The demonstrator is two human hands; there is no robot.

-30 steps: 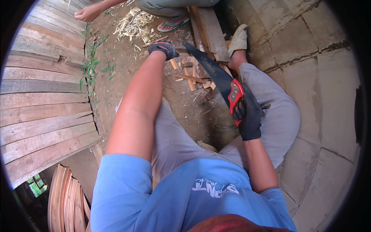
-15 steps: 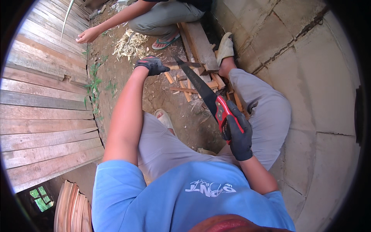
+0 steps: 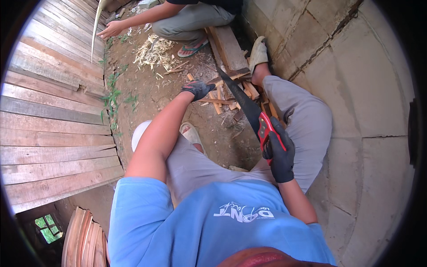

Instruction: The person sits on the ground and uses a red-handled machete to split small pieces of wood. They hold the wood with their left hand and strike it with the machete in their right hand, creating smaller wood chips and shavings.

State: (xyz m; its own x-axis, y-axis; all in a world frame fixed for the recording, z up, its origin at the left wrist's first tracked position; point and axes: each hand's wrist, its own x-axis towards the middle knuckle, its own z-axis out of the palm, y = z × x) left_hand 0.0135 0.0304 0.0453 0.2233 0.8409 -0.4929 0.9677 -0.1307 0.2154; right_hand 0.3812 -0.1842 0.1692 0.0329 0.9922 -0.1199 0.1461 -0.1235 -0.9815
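A black-and-red glove covers my left hand (image 3: 199,89), whose fingers are closed on the near end of a thin wood strip (image 3: 240,74). That strip reaches across to the end of a thick wooden beam (image 3: 227,46). My right hand (image 3: 281,153), in a dark glove, is wrapped around the red handle of a handsaw (image 3: 242,100). The saw's dark blade slants up and away to the left, its tip beside the strip near the beam's end. Whether its teeth touch the wood, I cannot tell. Several short cut wood pieces (image 3: 216,108) lie on the ground below.
A co-worker (image 3: 191,22) crouches ahead, one hand (image 3: 113,29) stretched left near a pale curved strip (image 3: 96,31). Wood shavings (image 3: 155,51) are heaped on the dirt. A plank wall (image 3: 53,129) runs along the left, a block wall (image 3: 351,89) along the right. Stacked boards (image 3: 82,240) stand lower left.
My left hand has moved right and nearer to me, and the wood strip now slants upward to the right. The saw has shifted slightly right. The co-worker's hand has moved up and right.
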